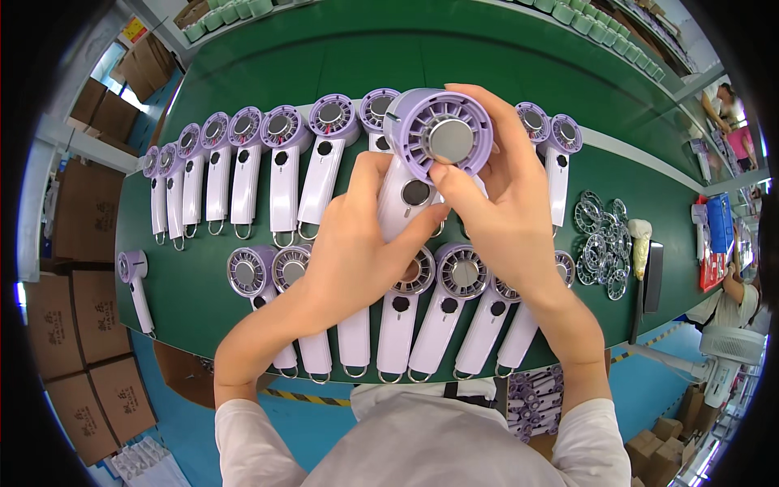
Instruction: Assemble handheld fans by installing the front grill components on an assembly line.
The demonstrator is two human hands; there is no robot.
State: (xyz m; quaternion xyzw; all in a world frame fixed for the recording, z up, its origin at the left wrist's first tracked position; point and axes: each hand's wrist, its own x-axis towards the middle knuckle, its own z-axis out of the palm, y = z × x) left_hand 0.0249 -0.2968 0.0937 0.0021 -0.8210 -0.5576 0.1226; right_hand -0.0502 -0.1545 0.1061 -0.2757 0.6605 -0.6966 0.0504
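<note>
A handheld fan (449,141) with a purple round head and a white handle is held up over the table, its head facing me. My left hand (345,252) is closed around the handle, thumb beside the dark round button. My right hand (511,211) grips the head's right side, with its thumb on the lower rim and fingers curled behind. Behind them stands a back row of similar fans (283,170) with metal loops at their handle ends. A front row of fans (438,325), whose heads carry shiny rings, lies beneath my forearms, which partly hide it.
Loose shiny rings (599,239) lie heaped at the right of the green table (381,65). Beside them are a yellowish wrapped item (640,247) and a dark bar (652,277). One fan (136,288) lies far left. Cartons (81,316) are stacked left; other people work at right.
</note>
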